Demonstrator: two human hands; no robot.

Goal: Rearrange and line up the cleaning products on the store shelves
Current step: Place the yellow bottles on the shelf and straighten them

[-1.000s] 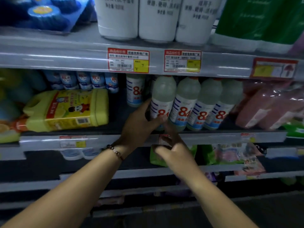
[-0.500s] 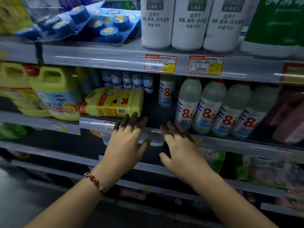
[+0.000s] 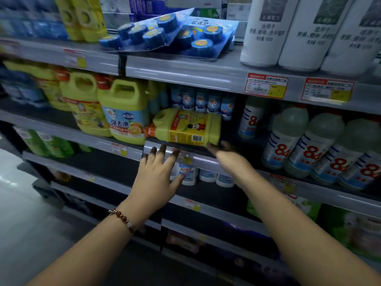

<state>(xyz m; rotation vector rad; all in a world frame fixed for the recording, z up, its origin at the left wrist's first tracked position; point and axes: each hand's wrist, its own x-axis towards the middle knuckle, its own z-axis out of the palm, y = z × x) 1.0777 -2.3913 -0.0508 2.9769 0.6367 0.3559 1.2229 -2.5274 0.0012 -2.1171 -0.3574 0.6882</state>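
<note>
A yellow detergent jug [image 3: 186,127] lies on its side on the middle shelf, orange cap pointing left. My left hand [image 3: 157,174] hovers just below the shelf edge [image 3: 198,159] under the jug, fingers spread, holding nothing. My right hand [image 3: 231,159] reaches to the jug's right bottom corner, fingertips at or touching it, not closed around it. Upright yellow jugs [image 3: 123,110] stand to the left. Pale "84" bottles [image 3: 309,145] stand in a row to the right.
Small blue-white bottles [image 3: 203,101] stand behind the lying jug. Blue toilet-block packs [image 3: 171,36] and tall white bottles [image 3: 266,32] sit on the shelf above. More small bottles [image 3: 206,174] and green packs [image 3: 49,144] fill the lower shelf. The aisle floor [image 3: 16,193] lies at the left.
Both hands left the "84" bottles and moved left along the shelf edge toward the lying yellow jug. The view swung left and up, revealing the upright jugs.
</note>
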